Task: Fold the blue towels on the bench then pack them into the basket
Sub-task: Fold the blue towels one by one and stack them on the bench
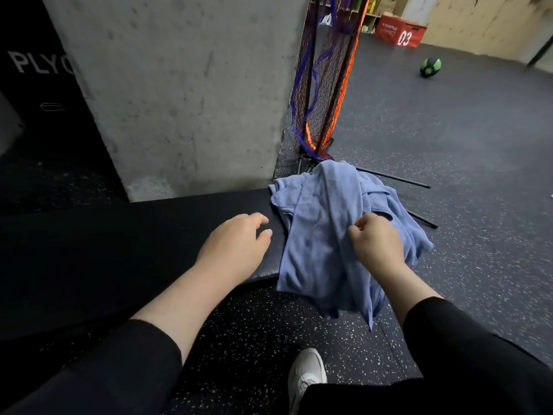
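A crumpled heap of blue towels [326,223] lies on the right end of the black padded bench [134,241], part of it hanging over the front edge toward the floor. My right hand [375,241] pinches a fold of towel near the middle of the heap. Just left of the heap, my left hand [236,241] hovers over the bench with loosely bent fingers and holds nothing. No basket is in view.
A concrete pillar [185,94] rises right behind the bench. A folded net frame [326,85] leans by the pillar, its black rods on the floor behind the towels. Far right lie a green ball [430,67] and a red box [399,30]. My white shoe [305,375] stands below.
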Demonstrator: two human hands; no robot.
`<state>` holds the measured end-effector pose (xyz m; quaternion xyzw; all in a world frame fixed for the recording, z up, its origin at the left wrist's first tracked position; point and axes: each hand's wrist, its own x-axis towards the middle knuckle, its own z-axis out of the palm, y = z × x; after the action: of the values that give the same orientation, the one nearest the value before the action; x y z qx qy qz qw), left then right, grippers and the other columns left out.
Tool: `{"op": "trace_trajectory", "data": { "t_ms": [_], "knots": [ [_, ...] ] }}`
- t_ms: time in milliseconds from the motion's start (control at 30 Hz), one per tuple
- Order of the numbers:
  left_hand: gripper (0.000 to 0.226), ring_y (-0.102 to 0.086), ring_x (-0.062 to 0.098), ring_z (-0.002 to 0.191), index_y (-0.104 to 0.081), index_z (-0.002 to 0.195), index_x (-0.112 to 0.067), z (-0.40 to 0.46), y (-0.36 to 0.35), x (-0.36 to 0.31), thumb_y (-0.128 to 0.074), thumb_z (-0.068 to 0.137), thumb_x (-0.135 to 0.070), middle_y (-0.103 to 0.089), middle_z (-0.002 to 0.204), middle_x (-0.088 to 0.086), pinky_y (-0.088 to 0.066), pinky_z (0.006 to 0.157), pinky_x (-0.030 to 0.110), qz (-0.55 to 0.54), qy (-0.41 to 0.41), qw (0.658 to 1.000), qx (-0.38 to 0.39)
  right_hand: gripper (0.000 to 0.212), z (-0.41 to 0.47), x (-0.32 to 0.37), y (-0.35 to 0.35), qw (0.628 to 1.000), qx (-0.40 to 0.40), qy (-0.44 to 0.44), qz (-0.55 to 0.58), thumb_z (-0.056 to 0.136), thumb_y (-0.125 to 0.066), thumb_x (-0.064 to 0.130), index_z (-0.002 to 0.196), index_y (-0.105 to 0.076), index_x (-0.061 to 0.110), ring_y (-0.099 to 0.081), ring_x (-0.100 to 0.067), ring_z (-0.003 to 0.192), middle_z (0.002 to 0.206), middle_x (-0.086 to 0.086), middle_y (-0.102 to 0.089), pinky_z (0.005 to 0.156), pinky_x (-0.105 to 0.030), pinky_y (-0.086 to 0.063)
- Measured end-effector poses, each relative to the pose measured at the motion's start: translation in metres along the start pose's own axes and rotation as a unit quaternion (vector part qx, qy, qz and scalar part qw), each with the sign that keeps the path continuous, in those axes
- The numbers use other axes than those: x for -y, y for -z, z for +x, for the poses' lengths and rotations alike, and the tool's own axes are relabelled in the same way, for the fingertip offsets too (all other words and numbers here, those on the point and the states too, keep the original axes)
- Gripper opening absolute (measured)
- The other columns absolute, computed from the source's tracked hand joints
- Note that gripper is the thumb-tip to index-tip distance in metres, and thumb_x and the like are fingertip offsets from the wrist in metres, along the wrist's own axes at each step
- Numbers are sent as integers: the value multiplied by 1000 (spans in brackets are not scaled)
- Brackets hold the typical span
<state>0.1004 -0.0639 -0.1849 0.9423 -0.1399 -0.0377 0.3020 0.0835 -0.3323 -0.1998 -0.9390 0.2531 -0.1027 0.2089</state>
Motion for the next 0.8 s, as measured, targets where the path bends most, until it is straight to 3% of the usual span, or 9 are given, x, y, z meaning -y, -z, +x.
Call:
{"op": "trace_trajectory", "data": {
  "t_ms": [133,267,467,533,633,733,800],
  "knots": [
    [33,-59,14,114,-63,130,-28,-4,7,-2,-51,102,-39,-65,123,-8,-49,98,38,-36,3,999,2,17,-7,31,14,989,-36,20,144,89,-56,22,74,-50,16,-51,-17,67,69,3,-55,61,-33,-35],
    [35,-58,5,112,-60,134,-32,-13,16,-7,-54,101,-42,-63,126,-13,-47,101,31,-136,-2,991,14,18,-25,74,20,940,0,20,341,95,-58,22,78,-53,19,-37,-4,54,61,13,-44,55,-27,-33],
    [50,-55,-7,109,-51,144,-38,-25,31,4,-61,96,-50,-60,126,-23,-41,90,12,-231,9,971,57,13,-43,132,13,838,102,-47,534,95,-61,29,86,-60,20,-42,-18,62,70,-6,-46,56,-32,-33],
    [39,-61,-8,105,-60,130,-40,-30,35,11,-65,93,-50,-67,114,-26,-49,95,23,-255,8,965,69,11,-48,152,9,814,137,-70,560,100,-58,24,95,-62,14,-48,-19,63,76,-10,-49,55,-31,-37],
    [16,-67,0,82,-67,97,-31,-36,43,27,-64,94,-46,-72,88,-17,-55,79,30,-244,36,968,43,15,-59,184,1,754,181,-81,627,101,-56,18,89,-63,13,-58,-25,81,80,-10,-57,71,-38,-43],
    [32,-50,3,55,-58,73,-18,-38,58,48,-59,99,-36,-57,60,-10,-41,58,31,-266,78,960,-40,14,-68,215,-10,698,215,-79,679,102,-53,11,90,-61,11,-56,-30,92,87,-12,-59,74,-40,-44],
    [38,-43,4,54,-55,72,-11,-41,76,63,-56,102,-34,-49,57,-10,-36,56,29,-306,108,941,-101,13,-71,232,-19,698,243,-58,671,103,-53,12,97,-63,8,-63,-33,100,102,-18,-65,81,-40,-55]
  ]
}}
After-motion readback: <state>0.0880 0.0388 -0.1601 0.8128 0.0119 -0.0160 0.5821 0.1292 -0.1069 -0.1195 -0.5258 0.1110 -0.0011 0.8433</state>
